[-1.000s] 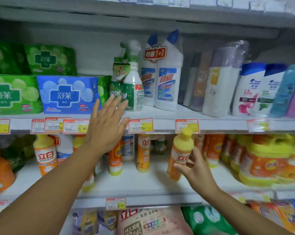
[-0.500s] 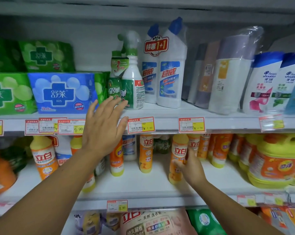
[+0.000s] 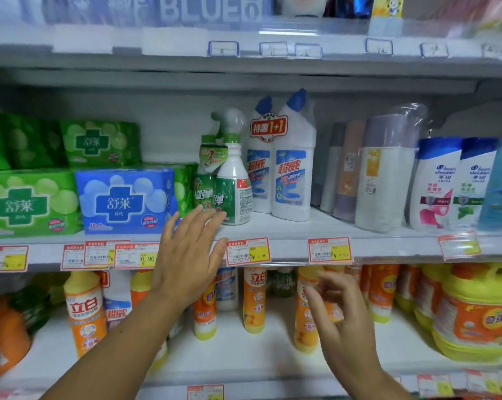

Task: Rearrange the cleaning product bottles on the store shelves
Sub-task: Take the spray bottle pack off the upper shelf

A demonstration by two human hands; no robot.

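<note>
My left hand (image 3: 186, 255) is raised flat with fingers spread, in front of the middle shelf edge, its fingertips just below a green-and-white spray bottle pair (image 3: 229, 183); it holds nothing. To their right stand two white toilet-cleaner bottles (image 3: 290, 171) with blue caps, banded together. On the lower shelf stand several orange-and-yellow dish soap bottles (image 3: 254, 298). My right hand (image 3: 342, 316) is open with fingers apart, just in front of one orange bottle (image 3: 304, 327) and apart from it.
Green and blue tissue packs (image 3: 125, 200) fill the middle shelf's left. Wrapped bottles (image 3: 382, 174) and shampoo bottles (image 3: 437, 183) stand at the right. Large yellow-orange jugs (image 3: 474, 313) sit at the lower right. Price tags (image 3: 248, 251) line the shelf edge (image 3: 388, 246).
My right hand set the orange bottle upright on the lower shelf, let go and pulled back. My left hand stayed raised and open. The view tilted upward.
</note>
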